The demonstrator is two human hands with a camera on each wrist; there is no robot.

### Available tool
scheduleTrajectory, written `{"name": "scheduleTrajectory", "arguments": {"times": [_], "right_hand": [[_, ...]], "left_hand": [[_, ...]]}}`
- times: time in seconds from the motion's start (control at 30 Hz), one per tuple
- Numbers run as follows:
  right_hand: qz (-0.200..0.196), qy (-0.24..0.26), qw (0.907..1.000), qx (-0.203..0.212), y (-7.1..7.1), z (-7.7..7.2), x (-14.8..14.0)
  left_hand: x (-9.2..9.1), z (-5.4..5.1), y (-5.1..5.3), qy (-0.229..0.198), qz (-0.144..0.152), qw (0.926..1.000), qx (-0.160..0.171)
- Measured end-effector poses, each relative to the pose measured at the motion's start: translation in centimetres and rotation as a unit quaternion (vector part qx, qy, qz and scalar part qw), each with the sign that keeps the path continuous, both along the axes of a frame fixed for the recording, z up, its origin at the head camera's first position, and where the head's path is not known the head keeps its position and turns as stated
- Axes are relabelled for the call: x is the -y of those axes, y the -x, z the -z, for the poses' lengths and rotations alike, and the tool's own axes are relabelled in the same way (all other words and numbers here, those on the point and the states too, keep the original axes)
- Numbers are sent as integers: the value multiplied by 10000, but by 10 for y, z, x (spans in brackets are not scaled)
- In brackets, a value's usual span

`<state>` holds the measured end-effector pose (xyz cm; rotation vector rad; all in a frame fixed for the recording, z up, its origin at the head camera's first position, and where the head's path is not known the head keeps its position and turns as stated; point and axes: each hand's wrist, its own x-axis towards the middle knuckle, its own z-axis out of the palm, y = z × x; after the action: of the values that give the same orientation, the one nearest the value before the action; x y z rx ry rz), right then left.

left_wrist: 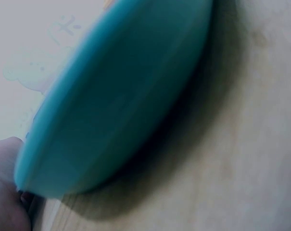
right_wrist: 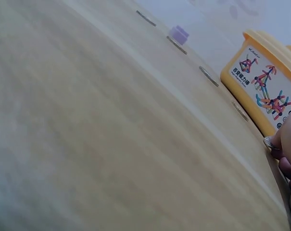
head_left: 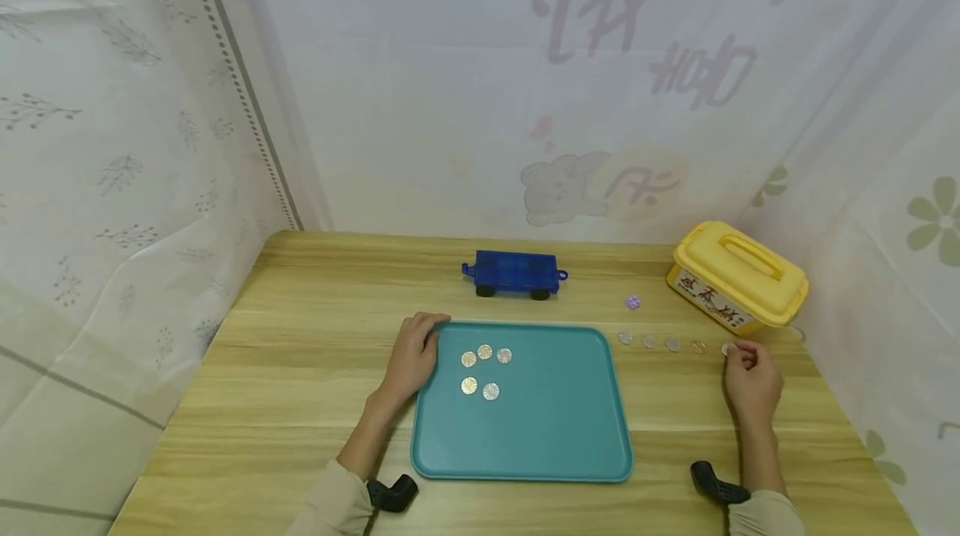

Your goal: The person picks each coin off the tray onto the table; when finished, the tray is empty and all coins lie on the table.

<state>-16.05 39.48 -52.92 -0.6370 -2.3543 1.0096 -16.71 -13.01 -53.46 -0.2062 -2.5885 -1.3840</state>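
Right of the tray (head_left: 555, 428), head view: my right hand (head_left: 754, 384) pinches a coin (head_left: 726, 349), thumb and finger closed on it, past the row of four coins (head_left: 649, 342). Probably light, stiff, slick, hard to break; best taken by its rim. Five more coins (head_left: 468, 359) sit inside the tray, visible only from here. My left hand (head_left: 412, 358) touches the tray's far-left corner; can't tell if it grips. Left wrist: mostly the tray's outer side, blurred. Right wrist: held coin looks tilted, row near edge-on.
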Motion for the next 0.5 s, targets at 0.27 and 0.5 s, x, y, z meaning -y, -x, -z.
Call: {"name": "scheduleTrajectory", "arguments": {"times": [0.27,0.5], "right_hand": [[-71,-449,9990,17,-1,2,1],[-168,-1039,9943,-144,3,3,3]], "left_hand": [[-1,0,-1,46,-7,9999,-133],[-1,1,0,40,-23,9999,-107]]}}
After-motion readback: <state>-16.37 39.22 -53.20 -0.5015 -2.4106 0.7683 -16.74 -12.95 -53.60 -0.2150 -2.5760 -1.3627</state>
